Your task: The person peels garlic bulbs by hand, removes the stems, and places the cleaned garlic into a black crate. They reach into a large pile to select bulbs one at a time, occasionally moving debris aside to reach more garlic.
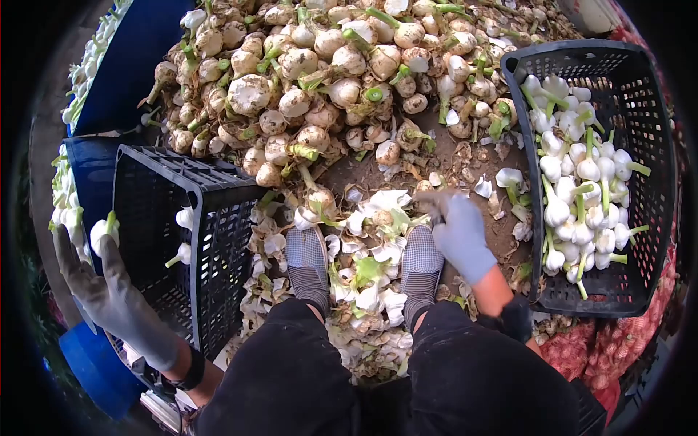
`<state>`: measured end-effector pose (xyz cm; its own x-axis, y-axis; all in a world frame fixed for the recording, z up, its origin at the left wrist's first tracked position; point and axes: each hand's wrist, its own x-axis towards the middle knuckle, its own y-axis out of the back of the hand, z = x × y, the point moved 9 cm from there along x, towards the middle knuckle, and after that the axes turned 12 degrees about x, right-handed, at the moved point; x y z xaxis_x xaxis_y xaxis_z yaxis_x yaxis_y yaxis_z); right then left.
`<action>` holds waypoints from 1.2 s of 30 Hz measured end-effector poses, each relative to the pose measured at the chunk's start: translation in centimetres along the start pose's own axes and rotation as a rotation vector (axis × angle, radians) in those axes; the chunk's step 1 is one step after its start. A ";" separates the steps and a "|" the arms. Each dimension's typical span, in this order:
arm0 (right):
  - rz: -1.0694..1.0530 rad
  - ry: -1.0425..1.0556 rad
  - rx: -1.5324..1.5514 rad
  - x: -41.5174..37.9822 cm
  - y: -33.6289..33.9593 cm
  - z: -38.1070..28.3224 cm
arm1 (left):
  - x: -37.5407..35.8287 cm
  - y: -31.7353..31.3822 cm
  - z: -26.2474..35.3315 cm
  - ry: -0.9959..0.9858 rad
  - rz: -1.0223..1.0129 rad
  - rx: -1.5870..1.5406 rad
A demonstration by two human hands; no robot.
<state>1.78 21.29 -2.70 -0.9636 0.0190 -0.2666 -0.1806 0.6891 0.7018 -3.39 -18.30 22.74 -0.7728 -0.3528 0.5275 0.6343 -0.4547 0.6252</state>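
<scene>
My left hand (120,298), in a grey glove, is at the left beside a tilted black plastic crate (200,182). Its fingers are spread apart. A trimmed white garlic bulb (104,235) with a short green stem is at one fingertip, without fingers visibly closed round it. My right hand (465,236), also gloved, reaches over the ground just past my right shoe. Motion smears its fingers, so whether they hold anything does not show. Close ahead of both shoes lies a large heap of soil-stained garlic bulbs (298,65).
Another black crate (582,298) at the right contains many clean garlic bulbs (582,189). Red net sacks (611,349) lie below it. Blue containers (131,58) with white garlic stand at the far left. Peeled skins (371,298) cover the ground between my feet.
</scene>
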 end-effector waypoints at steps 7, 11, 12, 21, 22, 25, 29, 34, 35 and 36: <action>0.049 0.009 -0.139 1.7 -1.0 2.4 | -13.4 -19.5 5.8 -0.257 -0.995 -0.414; -0.039 0.216 0.379 1.8 0.2 -4.1 | -18.6 -23.9 7.0 -0.364 -1.254 -0.458; -0.087 0.026 0.775 2.1 -0.1 -3.3 | -18.8 -24.6 5.6 -0.038 -1.310 -0.579; -0.243 -0.349 1.432 1.3 -4.5 -4.7 | -18.7 -24.0 3.5 0.340 -1.197 -0.622; -0.241 -0.348 1.433 1.3 -4.3 -5.2 | -18.5 -23.7 3.7 0.339 -1.147 -0.677; -0.234 -0.386 1.438 1.0 -3.9 -5.6 | -19.0 -24.1 3.2 0.401 -1.170 -0.751; -0.335 -0.258 1.366 1.1 -3.2 -6.7 | -20.5 -23.7 3.3 0.822 -1.278 -1.040; -0.290 -0.347 1.333 1.1 -3.6 -6.9 | -17.5 -23.4 2.4 0.200 -1.059 -0.587; -0.287 -0.347 1.334 1.2 -3.8 -6.9 | -17.6 -23.3 2.7 0.019 -1.011 -0.563; -0.241 -0.344 1.290 1.4 -3.9 -6.7 | -16.4 -22.3 4.1 -0.159 -0.929 -0.415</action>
<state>-0.22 13.79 -1.43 -0.8025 -0.1502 -0.5775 0.1581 0.8797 -0.4485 -4.76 0.99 2.49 -0.9242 0.3811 0.0259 -0.2927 -0.7502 0.5929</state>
